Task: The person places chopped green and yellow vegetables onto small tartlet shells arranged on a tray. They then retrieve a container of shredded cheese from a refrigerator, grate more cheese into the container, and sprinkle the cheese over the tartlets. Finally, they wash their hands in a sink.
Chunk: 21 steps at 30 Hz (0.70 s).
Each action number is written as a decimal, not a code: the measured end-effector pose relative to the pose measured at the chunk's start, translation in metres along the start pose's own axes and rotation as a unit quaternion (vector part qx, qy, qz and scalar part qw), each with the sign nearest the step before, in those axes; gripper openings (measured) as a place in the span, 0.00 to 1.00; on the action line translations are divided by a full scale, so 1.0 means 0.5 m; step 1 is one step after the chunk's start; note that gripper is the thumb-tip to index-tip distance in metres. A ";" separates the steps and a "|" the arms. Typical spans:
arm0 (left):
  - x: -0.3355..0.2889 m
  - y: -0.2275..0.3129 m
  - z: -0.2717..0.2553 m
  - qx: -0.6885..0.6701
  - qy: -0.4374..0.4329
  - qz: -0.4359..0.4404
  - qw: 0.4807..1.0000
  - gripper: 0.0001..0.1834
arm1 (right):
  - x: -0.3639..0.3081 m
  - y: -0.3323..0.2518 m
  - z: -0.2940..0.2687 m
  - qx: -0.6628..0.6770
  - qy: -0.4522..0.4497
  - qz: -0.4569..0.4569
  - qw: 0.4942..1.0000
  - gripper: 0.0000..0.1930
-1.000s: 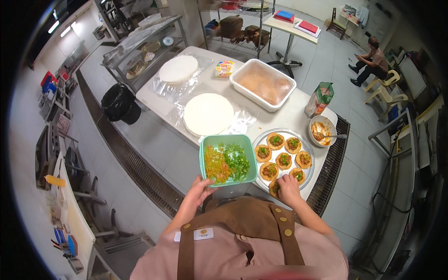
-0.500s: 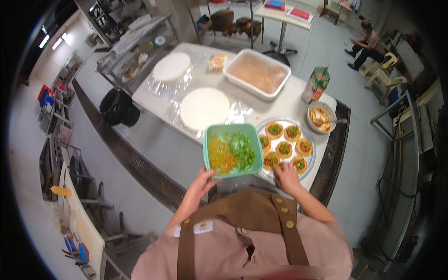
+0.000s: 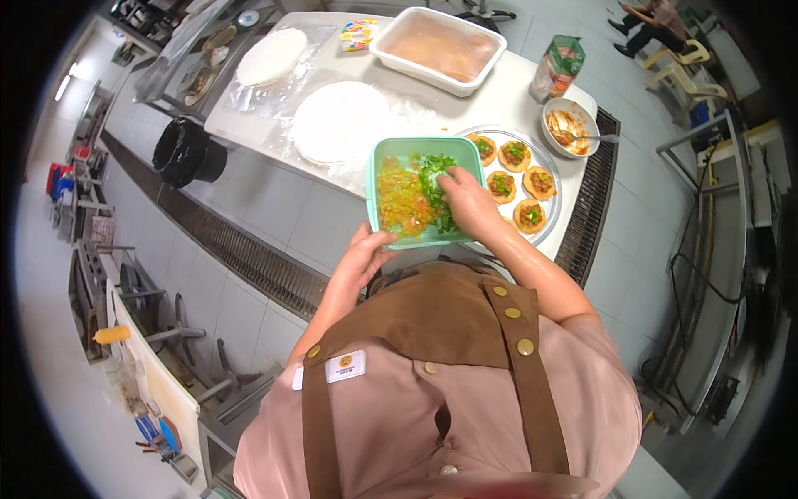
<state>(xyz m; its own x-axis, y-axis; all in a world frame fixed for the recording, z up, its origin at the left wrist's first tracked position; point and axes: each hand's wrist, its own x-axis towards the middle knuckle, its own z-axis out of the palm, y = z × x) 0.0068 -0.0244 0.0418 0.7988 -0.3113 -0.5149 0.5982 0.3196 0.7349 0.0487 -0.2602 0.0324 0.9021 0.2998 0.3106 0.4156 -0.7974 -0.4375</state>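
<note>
My left hand [image 3: 366,256] grips the near left corner of a square light-green plastic container [image 3: 428,243], thumb over the rim. Inside, finely diced yellow-orange vegetables [image 3: 401,200] fill the left side and chopped green onions [image 3: 434,176] the right. My right hand [image 3: 470,206] reaches over the container's right wall, its fingers closed together in the green onions; the fingertips are partly hidden. Beside the container, a round silver tray [image 3: 555,224] carries several small round bases [image 3: 529,216] with brown topping and green bits. The container and my right arm cover part of the tray.
Behind the tray stand a white bowl [image 3: 588,148] with red-brown sauce and a spoon, and a green-topped pouch [image 3: 557,71]. A lidded white tub [image 3: 490,76], stacked white discs [image 3: 337,121] on plastic and a small colourful packet [image 3: 359,35] share the table. A person [image 3: 652,29] sits far right.
My right hand has moved from the tray's near edge up and left into the container's green onions. My left hand still holds the container. The view has tilted, so the table sits higher.
</note>
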 end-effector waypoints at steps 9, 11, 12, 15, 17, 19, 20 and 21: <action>-0.045 0.004 0.039 -0.016 0.017 -0.041 0.999 0.27 | -0.042 0.017 0.031 -0.094 -0.177 0.009 0.980 0.12; -0.050 0.001 0.038 -0.035 0.007 -0.041 0.999 0.27 | -0.047 0.021 0.030 -0.059 -0.164 0.017 0.985 0.11; -0.054 0.000 0.036 -0.043 0.003 -0.037 0.998 0.27 | -0.047 0.023 0.028 -0.043 -0.164 0.025 0.985 0.11; -0.050 0.001 0.026 -0.026 0.002 -0.036 0.999 0.27 | -0.037 0.036 0.019 0.101 -0.096 0.066 0.988 0.12; -0.049 0.003 0.017 -0.003 0.005 -0.032 0.999 0.29 | -0.027 0.051 0.003 0.191 -0.077 0.133 0.969 0.12; -0.043 -0.002 0.012 0.019 0.008 -0.021 1.000 0.31 | -0.019 0.091 -0.022 0.266 -0.078 0.231 0.933 0.13; -0.042 -0.004 0.008 0.014 0.010 -0.014 1.000 0.31 | -0.020 0.119 -0.040 0.305 -0.083 0.279 0.907 0.13; -0.041 -0.008 0.003 0.009 0.011 -0.008 1.000 0.32 | -0.030 0.147 -0.055 0.305 -0.042 0.300 0.903 0.13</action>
<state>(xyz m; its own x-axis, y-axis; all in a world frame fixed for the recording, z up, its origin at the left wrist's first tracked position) -0.0119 -0.0205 0.0502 0.7901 -0.2966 -0.5365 0.6103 0.2985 0.7338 0.0627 -0.3377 0.0189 0.9811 -0.0308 -0.1911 -0.1873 -0.4003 -0.8971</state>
